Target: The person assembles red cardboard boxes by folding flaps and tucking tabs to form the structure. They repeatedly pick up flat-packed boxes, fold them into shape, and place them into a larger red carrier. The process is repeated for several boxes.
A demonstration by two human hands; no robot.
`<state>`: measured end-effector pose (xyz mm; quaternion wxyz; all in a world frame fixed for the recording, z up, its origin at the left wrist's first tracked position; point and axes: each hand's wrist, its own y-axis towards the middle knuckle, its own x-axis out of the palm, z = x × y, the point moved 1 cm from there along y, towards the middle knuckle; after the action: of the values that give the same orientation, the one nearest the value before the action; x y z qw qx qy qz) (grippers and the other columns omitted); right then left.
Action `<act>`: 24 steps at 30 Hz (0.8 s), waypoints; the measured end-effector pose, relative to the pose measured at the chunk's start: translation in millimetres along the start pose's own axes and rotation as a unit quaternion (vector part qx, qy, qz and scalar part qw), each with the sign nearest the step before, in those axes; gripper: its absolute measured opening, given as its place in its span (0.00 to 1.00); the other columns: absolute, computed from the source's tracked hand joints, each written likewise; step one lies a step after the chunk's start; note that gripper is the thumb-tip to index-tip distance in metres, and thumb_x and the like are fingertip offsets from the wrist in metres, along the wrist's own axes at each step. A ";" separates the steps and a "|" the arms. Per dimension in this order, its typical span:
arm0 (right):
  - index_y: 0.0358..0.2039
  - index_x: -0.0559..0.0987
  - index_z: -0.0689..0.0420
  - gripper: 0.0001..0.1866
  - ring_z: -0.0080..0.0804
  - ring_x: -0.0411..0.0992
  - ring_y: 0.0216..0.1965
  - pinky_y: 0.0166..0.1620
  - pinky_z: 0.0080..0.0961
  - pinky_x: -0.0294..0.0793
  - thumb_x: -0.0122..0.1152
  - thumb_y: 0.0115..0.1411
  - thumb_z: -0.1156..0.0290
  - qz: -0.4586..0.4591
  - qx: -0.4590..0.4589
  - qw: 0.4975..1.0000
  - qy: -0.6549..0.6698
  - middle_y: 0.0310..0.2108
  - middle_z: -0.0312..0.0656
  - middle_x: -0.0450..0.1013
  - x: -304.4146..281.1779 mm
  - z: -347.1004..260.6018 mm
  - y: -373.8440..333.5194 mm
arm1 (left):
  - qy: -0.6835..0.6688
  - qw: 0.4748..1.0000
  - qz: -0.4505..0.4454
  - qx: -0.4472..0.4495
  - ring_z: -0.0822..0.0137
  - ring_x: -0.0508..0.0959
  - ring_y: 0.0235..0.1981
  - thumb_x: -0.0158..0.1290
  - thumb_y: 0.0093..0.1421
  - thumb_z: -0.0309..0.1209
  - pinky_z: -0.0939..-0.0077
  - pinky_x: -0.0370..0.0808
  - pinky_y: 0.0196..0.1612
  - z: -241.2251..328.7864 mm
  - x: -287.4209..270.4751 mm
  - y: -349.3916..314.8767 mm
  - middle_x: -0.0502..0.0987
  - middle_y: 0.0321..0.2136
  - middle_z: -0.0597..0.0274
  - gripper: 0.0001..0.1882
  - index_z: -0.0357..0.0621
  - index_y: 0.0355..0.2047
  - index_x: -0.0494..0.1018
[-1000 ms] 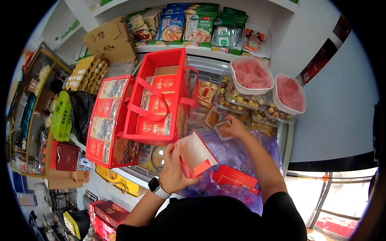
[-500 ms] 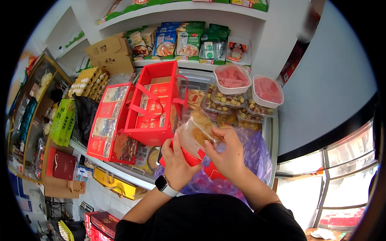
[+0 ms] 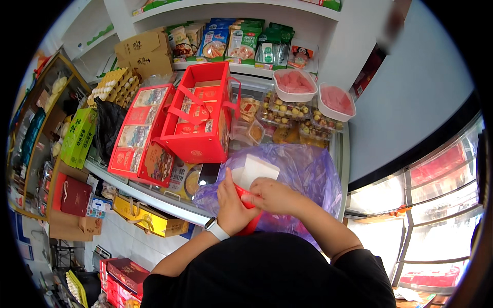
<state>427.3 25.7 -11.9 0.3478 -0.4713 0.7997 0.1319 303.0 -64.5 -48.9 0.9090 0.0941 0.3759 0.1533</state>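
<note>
The left hand (image 3: 232, 209) is curled round the side of a red box (image 3: 252, 224), fingers laid along it, while the right hand (image 3: 275, 196) is nearly closed, fingers and thumb pinching the box's edge. The box is held close to the person's body, above a purple bag (image 3: 308, 169), and its white-lined flap (image 3: 262, 169) stands up. So this box looks unfinished: it is formed, but its flap is not yet shut; whether anything is inside cannot be told. Just beyond the hands, a clear pack (image 3: 255, 132) of golden food lies on the glass-topped freezer (image 3: 154, 197). To the left, an open red case (image 3: 197, 149) with ribbon handles already holds small boxes (image 3: 208, 95), with brown card showing at its far end, so the filling there seems well along. A patterned case (image 3: 141, 134) sits beside it. To the right, white tubs (image 3: 295, 96) of pink food rest on fruit packs (image 3: 288, 111). Packets (image 3: 241, 42) line the shelf behind.
</note>
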 end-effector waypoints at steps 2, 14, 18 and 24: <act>0.29 0.75 0.63 0.11 0.42 0.70 0.36 0.41 0.33 0.69 0.59 0.54 0.66 0.031 -0.071 0.997 -0.021 0.31 0.47 0.71 7.3 -0.5 -4.9 | -0.007 1.000 -0.015 -0.008 0.42 0.60 0.48 0.67 0.37 0.38 0.53 0.56 0.54 -0.9 -3.3 -3.3 0.60 0.46 0.37 0.63 0.31 0.62 0.32; 0.45 0.73 0.62 0.18 0.41 0.72 0.40 0.47 0.30 0.70 0.52 0.55 0.67 0.181 0.087 0.956 0.214 0.37 0.48 0.74 18.8 6.4 4.5 | -0.009 0.998 -0.057 -0.013 0.46 0.61 0.50 0.68 0.37 0.41 0.59 0.61 0.54 -12.9 -12.5 -3.1 0.60 0.47 0.42 0.51 0.29 0.54 0.51; 0.47 0.74 0.58 0.19 0.38 0.73 0.42 0.45 0.29 0.71 0.50 0.54 0.71 0.182 0.085 0.964 0.174 0.41 0.47 0.74 27.9 4.6 2.8 | -0.051 0.996 -0.062 -0.030 0.45 0.63 0.51 0.67 0.38 0.43 0.60 0.62 0.54 -19.8 -7.7 -7.4 0.61 0.49 0.39 0.53 0.27 0.56 0.48; 0.45 0.76 0.59 0.17 0.38 0.74 0.43 0.44 0.27 0.72 0.52 0.54 0.72 0.199 0.085 0.968 0.129 0.47 0.51 0.71 38.4 3.6 5.4 | -0.049 0.998 -0.026 -0.020 0.42 0.65 0.51 0.67 0.40 0.44 0.59 0.63 0.54 -25.3 -6.5 -8.7 0.61 0.49 0.32 0.59 0.24 0.59 0.41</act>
<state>412.2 5.1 -41.3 0.2469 -0.2842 0.9239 0.0680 282.4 -73.4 -64.8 0.9317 0.0732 0.3304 0.1322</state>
